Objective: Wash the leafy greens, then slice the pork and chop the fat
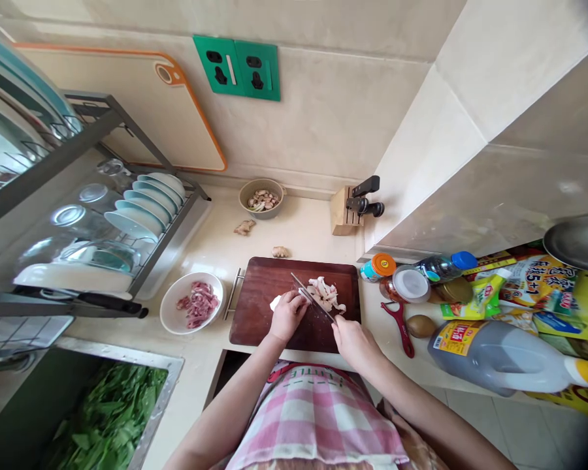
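Observation:
On the dark brown cutting board (pixel 259 294), my left hand (pixel 288 316) presses a white piece of food (pixel 275 303), its fingers curled over it; the piece looks like mushroom. My right hand (pixel 357 343) is wrapped round the handle of a kitchen knife (pixel 316 302). The blade slants across the board, right beside my left fingertips. Pale cut slices (pixel 326 294) lie in a loose heap just beyond the blade. My fingers hide most of the white piece and the knife's handle.
Left of the board stands a white bowl (pixel 167 313) of sliced raw meat. Ginger (pixel 245 227), a colander (pixel 247 207) and a knife block (pixel 343 209) are behind it. A red peeler (pixel 399 326), jars and a large bottle (pixel 500 356) stand right. A sink (pixel 174 365) holds leafy greens.

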Demonstrator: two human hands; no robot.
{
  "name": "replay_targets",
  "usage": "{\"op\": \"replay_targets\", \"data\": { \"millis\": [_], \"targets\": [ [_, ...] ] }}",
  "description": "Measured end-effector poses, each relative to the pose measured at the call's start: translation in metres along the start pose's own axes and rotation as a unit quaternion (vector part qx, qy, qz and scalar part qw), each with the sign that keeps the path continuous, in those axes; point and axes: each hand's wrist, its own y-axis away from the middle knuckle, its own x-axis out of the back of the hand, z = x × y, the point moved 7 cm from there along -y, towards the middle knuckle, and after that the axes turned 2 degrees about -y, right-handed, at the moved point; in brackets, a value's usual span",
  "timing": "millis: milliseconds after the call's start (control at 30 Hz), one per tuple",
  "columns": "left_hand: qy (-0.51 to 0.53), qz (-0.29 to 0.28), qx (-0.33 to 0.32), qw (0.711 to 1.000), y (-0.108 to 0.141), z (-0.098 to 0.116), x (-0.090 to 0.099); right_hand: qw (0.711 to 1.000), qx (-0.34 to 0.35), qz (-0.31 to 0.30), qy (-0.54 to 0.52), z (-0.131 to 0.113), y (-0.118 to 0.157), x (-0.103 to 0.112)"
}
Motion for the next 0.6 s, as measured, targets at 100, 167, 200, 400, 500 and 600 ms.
{"op": "replay_targets", "data": {
  "millis": [100, 167, 200, 400, 500, 600],
  "targets": [
    [0.001, -0.004, 0.001, 1.0, -0.001, 0.001, 0.001, 1.0, -0.008, -0.021, 0.018, 0.001, 0.009, -0.006],
    [0.008, -0.007, 0.0, 1.0, -0.001, 0.002, 0.002, 0.999, -0.009, -0.033, 0.016, -0.007, 0.002, -0.007],
    [0.012, -0.009, 0.0, 1.0, -0.002, 0.002, 0.002, 0.999, -0.005, -0.034, 0.014, -0.011, -0.003, -0.006],
    [0.025, -0.019, 0.004, 0.999, -0.002, 0.001, 0.001, 0.999, 0.002, -0.049, 0.009, -0.007, 0.0, -0.004],
    [0.028, -0.019, 0.011, 0.999, -0.002, 0.001, 0.002, 0.998, -0.01, -0.062, 0.003, -0.012, -0.008, -0.004],
    [0.032, -0.021, 0.005, 0.999, -0.003, 0.002, 0.001, 0.999, 0.01, -0.026, -0.019, -0.04, -0.039, 0.004]
  ]
}}
